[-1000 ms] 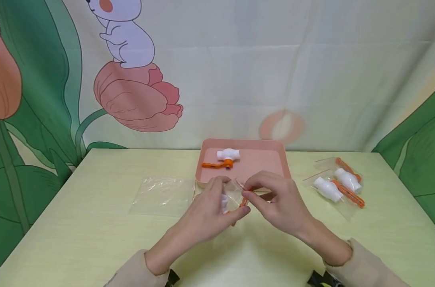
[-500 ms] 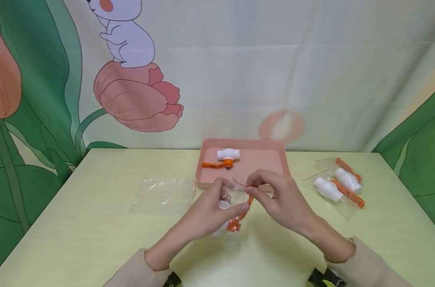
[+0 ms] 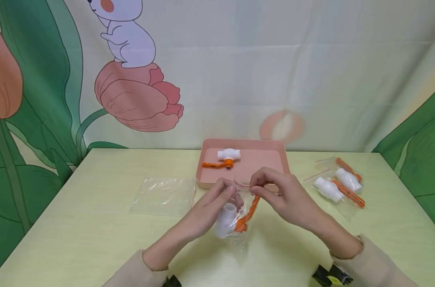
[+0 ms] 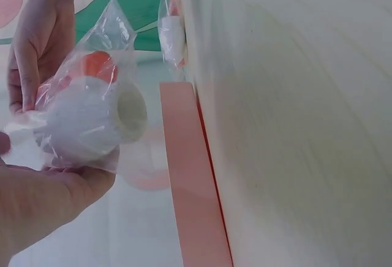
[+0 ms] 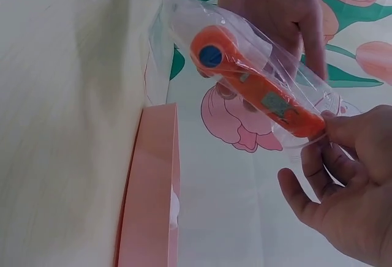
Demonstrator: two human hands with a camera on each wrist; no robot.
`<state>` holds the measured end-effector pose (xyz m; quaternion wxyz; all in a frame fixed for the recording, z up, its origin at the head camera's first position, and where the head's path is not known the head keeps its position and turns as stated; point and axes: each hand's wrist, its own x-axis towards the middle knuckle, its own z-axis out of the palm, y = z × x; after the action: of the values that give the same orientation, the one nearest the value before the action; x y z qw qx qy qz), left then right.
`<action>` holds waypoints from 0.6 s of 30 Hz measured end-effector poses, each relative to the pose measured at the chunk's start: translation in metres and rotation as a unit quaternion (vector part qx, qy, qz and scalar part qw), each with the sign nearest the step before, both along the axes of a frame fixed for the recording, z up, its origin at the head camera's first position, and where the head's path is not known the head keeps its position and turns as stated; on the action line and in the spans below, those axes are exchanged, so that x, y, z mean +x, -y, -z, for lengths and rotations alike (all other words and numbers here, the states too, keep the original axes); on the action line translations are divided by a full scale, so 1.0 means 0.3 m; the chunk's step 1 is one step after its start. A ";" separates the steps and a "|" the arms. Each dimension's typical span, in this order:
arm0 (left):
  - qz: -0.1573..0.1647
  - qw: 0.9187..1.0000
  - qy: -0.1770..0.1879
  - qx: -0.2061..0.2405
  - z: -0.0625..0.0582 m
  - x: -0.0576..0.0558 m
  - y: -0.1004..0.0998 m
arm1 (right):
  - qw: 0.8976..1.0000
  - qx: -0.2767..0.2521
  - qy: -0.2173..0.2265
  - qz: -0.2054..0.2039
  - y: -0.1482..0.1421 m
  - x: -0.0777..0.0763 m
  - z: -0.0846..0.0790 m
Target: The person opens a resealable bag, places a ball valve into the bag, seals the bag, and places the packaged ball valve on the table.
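A white ball valve (image 3: 225, 221) with an orange lever handle (image 3: 249, 215) hangs inside a clear zip bag (image 3: 235, 239) above the table. My left hand (image 3: 201, 215) pinches the bag's upper left side between thumb and fingers. At the upper right, thumb and forefinger of my right hand (image 3: 290, 199) pinch the bag's edge by its red zip line. The right wrist view shows the handle (image 5: 263, 92) with a blue round cap, still under plastic. One open end of the valve body (image 4: 86, 120) faces the left wrist camera. Whether the bag's mouth is parted I cannot tell.
Behind the hands stands a pink tray (image 3: 264, 155) holding an unbagged white and orange ball valve (image 3: 229, 154). A flat clear bag (image 3: 161, 196) lies at left. Two bagged valves (image 3: 328, 189) lie at right, overlapping. A printed curtain (image 3: 232, 79) hangs behind the table.
The bagged valve has come out from behind my left hand and hangs lower in view. My left thumb has moved up to the bag's top; my right hand has shifted slightly right.
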<state>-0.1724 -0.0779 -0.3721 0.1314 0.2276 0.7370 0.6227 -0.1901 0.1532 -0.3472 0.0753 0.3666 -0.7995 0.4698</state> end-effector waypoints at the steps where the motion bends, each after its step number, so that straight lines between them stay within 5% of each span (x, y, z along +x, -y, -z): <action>1: -0.002 1.000 -0.003 0.006 0.000 0.000 0.000 | 1.000 -0.001 0.007 0.001 -0.002 0.000 0.000; 11: -0.083 0.996 -0.019 0.035 0.007 0.006 -0.008 | 1.000 -0.019 0.023 0.005 -0.015 0.008 0.001; 18: -0.118 0.991 -0.037 0.046 -0.003 0.009 -0.017 | 0.994 -0.095 0.059 -0.011 -0.018 -0.004 0.017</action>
<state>-0.1698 -0.0728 -0.3712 0.0192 0.1679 0.7336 0.6582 -0.1912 0.1585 -0.3522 0.0574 0.3381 -0.7505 0.5650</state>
